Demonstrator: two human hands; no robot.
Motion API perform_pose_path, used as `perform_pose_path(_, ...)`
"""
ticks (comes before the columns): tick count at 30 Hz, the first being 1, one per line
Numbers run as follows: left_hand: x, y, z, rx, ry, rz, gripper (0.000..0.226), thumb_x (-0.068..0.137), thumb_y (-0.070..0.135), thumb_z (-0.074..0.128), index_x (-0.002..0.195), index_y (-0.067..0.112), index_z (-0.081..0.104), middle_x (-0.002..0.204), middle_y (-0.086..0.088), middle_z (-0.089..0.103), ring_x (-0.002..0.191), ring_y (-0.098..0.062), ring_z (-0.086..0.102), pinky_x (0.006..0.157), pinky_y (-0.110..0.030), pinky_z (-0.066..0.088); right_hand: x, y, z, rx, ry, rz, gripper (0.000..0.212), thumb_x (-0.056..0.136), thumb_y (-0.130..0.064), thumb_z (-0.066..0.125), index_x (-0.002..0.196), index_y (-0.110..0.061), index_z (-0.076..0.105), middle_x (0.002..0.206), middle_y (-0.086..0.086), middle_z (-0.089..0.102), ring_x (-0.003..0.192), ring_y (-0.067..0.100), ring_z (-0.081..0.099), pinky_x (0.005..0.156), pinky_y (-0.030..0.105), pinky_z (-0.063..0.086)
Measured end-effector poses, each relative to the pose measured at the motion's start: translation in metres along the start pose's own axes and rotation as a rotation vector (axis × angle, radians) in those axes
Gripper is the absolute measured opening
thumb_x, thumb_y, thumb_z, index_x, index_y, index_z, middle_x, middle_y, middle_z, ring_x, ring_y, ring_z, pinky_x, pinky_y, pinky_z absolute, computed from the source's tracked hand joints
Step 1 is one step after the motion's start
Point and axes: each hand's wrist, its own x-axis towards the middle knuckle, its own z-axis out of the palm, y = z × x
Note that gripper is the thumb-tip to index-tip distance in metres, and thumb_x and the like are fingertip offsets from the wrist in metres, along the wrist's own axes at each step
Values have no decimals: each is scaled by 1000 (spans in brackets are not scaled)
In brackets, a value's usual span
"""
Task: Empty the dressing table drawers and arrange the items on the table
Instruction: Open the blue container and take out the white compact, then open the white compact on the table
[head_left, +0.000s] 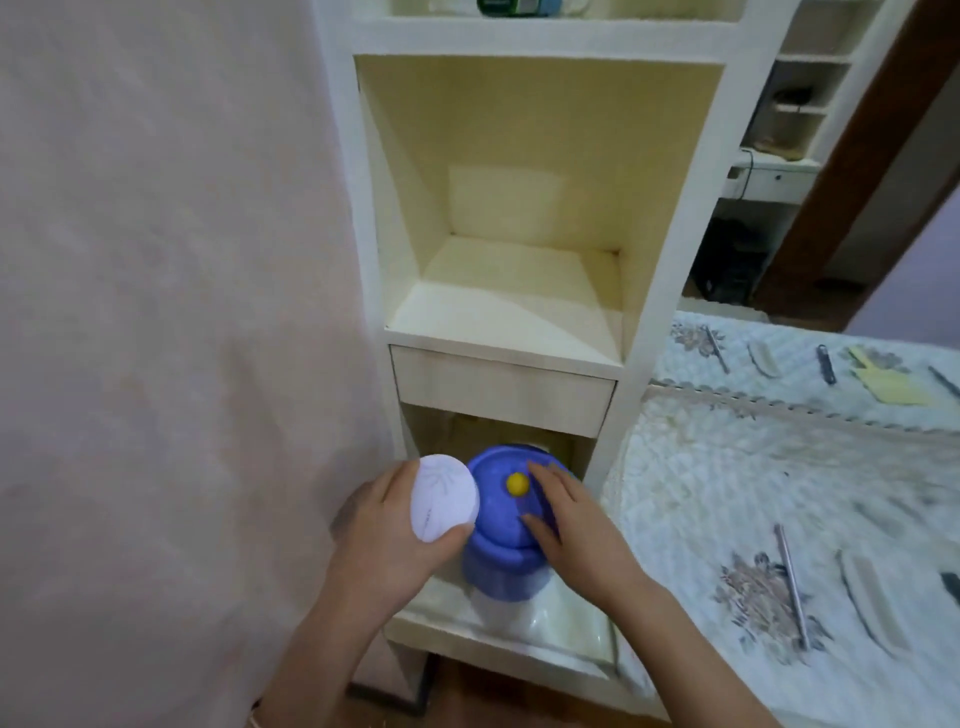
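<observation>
Step in hand: clearing the open lower drawer (519, 631).
Blue lidded container (506, 525): in drawer, right hand (563, 512) spread over lid.
White round disc (444, 498): pinched by left hand (395, 530).
Next, likely: lift container clear, carry right.

The lowest opening of the cream wooden shelf unit (675, 218) is nearly filled by a blue plastic container with a yellow knob on its lid (501, 525); the left hand (387, 540), gripped round a white round disc (444, 498), blocks the left side of it; the right hand (569, 519) lies spread on the lid and blocks the right; the closed pale drawer front (501, 389) caps the gap just above. The tall middle compartment above stands open and bare, wide enough to reach into. A pinkish wall (166, 312) closes the left; the patterned quilted bedspread (737, 509) beside the unit holds scattered metal rods (792, 582), with bare patches between.
</observation>
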Motion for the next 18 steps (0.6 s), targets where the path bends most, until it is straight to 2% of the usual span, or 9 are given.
perform_pose_path(4, -6, 34, 21, 67, -201, 233, 106, 48, 72, 32, 143, 23, 26, 150, 13, 26, 136, -8, 28, 106, -17, 24, -42, 27, -10, 12, 189, 96, 46, 88, -38, 39, 126, -15, 52, 129, 1, 53, 119, 13, 47, 103, 13, 29)
perform_pose_path(6, -9, 49, 38, 60, -303, 339, 104, 54, 72, 36, 144, 21, 24, 151, 12, 24, 139, -10, 23, 106, -15, 17, -64, 43, -15, 14, 239, 200, 35, 89, -27, 45, 119, -13, 58, 121, 3, 59, 115, 16, 52, 95, 10, 29)
perform_pose_path(8, -13, 65, 64, 43, -432, 400, 96, 63, 66, 50, 144, 22, 22, 149, 13, 24, 139, -10, 23, 106, -15, 16, -90, 64, -23, 39, 273, 316, 24, 91, -16, 50, 111, -13, 63, 115, 3, 62, 111, 18, 54, 90, 15, 33)
perform_pose_path(13, -15, 92, 134, 31, -656, 392, 87, 74, 51, 65, 144, 24, 22, 153, 12, 20, 139, -7, 21, 114, -22, 18, -140, 105, -42, 117, 336, 539, 22, 92, -17, 50, 108, -17, 66, 114, -3, 66, 108, 11, 58, 87, 17, 40)
perform_pose_path(16, -7, 105, 178, 64, -708, 372, 88, 74, 51, 65, 144, 21, 23, 153, 7, 22, 140, -11, 22, 115, -25, 20, -154, 131, -55, 165, 348, 600, 22, 92, -17, 51, 107, -18, 66, 113, -3, 67, 107, 11, 59, 91, 21, 44)
perform_pose_path(18, -3, 118, 205, 85, -732, 365, 87, 76, 50, 63, 145, 18, 21, 154, 4, 21, 140, -15, 21, 115, -28, 22, -157, 151, -66, 169, 312, 611, 22, 92, -18, 50, 108, -19, 65, 112, -3, 66, 106, 11, 58, 88, 19, 43)
